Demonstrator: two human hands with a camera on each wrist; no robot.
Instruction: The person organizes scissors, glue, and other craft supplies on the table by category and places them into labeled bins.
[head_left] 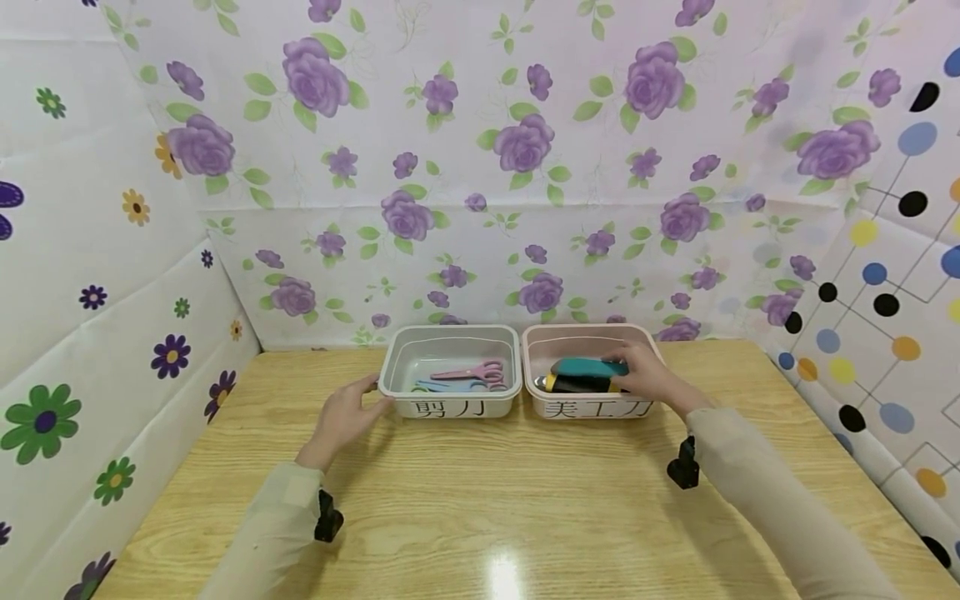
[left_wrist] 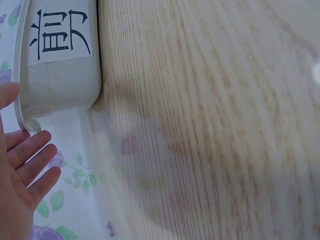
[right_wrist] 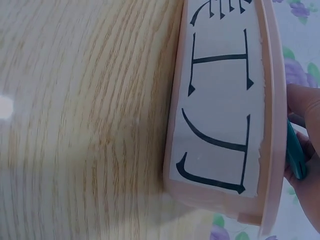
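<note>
On the left stands a grey plastic box (head_left: 457,407) holding pink scissors (head_left: 468,372) and blue scissors (head_left: 450,386). My left hand (head_left: 347,421) is at its left end, thumb and fingertips right at the rim; in the left wrist view the fingers (left_wrist: 37,155) are loosely extended. Beside it is a pink box (head_left: 592,402). Reaching over its right side, my right hand (head_left: 643,372) holds the end of a teal utility knife (head_left: 588,367). A yellow-and-black utility knife (head_left: 581,383) lies just in front of the teal one, inside the box.
Both boxes stand side by side at the back of a wood-grain table (head_left: 480,492), with paper labels in Chinese characters on their fronts. A flowered cloth (head_left: 480,242) hangs behind, and patterned cloths close off the left and right sides.
</note>
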